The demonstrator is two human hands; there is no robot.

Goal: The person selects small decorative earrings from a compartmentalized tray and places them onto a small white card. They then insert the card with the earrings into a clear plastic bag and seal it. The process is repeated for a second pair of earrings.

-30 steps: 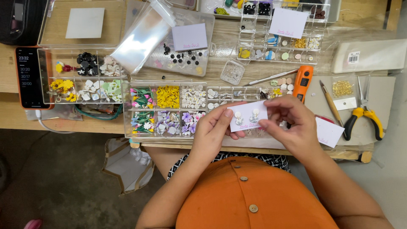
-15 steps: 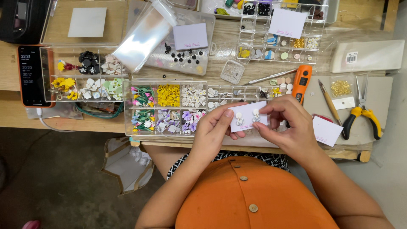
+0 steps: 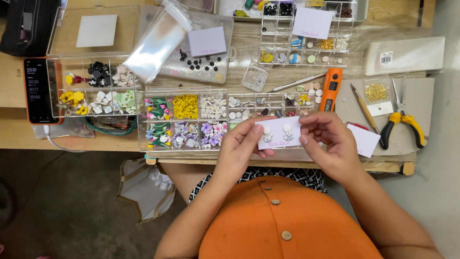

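Wooden workbench [image 3: 19, 96] fills the upper half of the frame, crowded with clear boxes. At lower centre, both hands pinch a small white card [image 3: 279, 133] carrying two pale round earrings: the left hand [image 3: 239, 148] grips its left edge between thumb and fingers, the right hand [image 3: 328, 139] grips its right edge. The card hangs just over the near edge of a clear compartment organiser [image 3: 191, 120] filled with tiny flower pieces in yellow, purple, pink and white. Right of the hands lies another white card [image 3: 364, 140], and further right yellow-handled pliers [image 3: 402, 122]. An orange tool [image 3: 330, 88] sits just above the right hand. At far left a phone [image 3: 40, 88] lies screen up, beside a second clear box [image 3: 96, 88] of black, yellow and white pieces.
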